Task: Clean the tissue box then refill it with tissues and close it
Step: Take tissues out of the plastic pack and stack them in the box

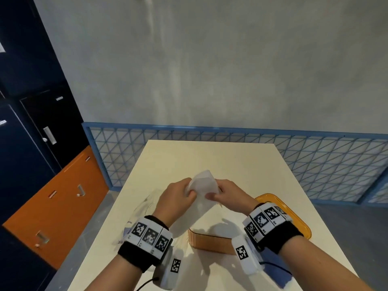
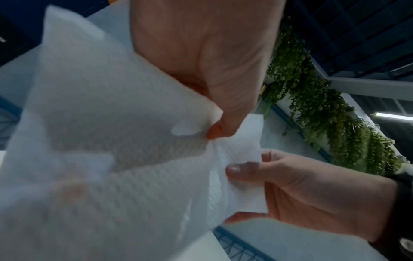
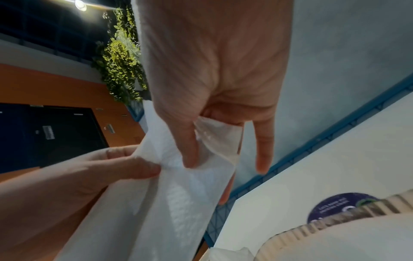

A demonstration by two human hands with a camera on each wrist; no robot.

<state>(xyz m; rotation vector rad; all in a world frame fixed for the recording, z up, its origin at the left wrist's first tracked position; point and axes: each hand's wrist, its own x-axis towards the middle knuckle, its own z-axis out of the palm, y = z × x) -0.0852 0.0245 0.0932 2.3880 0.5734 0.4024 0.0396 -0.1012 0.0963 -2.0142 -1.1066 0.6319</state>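
Above the middle of the table, both hands hold up a white embossed tissue. My left hand pinches its left edge between thumb and fingers, and the same pinch shows up close on the tissue in the left wrist view. My right hand pinches the right edge; in the right wrist view its thumb presses the tissue, with the little finger sticking out. The amber ribbed tissue box stands on the table below my wrists, its inside partly hidden by them. An amber lid lies to its right.
Clear plastic wrapping lies on the cream table left of my left wrist. A blue mesh fence runs behind the table. Dark and orange lockers stand at the left.
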